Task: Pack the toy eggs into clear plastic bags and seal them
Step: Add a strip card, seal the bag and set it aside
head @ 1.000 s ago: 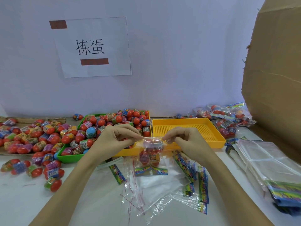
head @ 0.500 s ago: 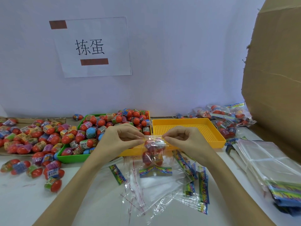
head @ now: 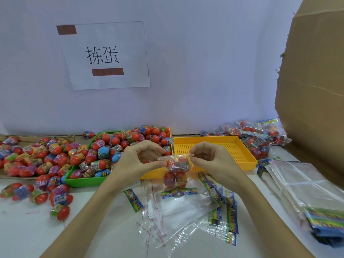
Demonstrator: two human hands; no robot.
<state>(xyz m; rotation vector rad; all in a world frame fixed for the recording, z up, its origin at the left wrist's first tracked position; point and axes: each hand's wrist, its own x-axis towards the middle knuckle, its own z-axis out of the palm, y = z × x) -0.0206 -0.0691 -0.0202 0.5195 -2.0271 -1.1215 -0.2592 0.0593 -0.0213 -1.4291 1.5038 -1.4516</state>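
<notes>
Sealing step, by the look of it: the left hand (head: 137, 161) and right hand (head: 212, 159) hold a filled bag (head: 176, 170) up above the tabletop (head: 28, 237), just in front of the yellow tray (head: 249, 155), each hand's thumb and forefinger pinching one end of the bag's top edge. Several eggs (head: 179, 163) sit bunched inside, hanging below the pinch, with a coloured strip at the bag's bottom. Whether the flap is stuck down yet, I can't tell. Next move calls for pressing that top edge flat from end to end, then setting the bag with the finished bags (head: 256, 135) far right. Plenty left: loose eggs fill the green tray (head: 83, 181), and empty bags (head: 186, 211) lie below the hands
</notes>
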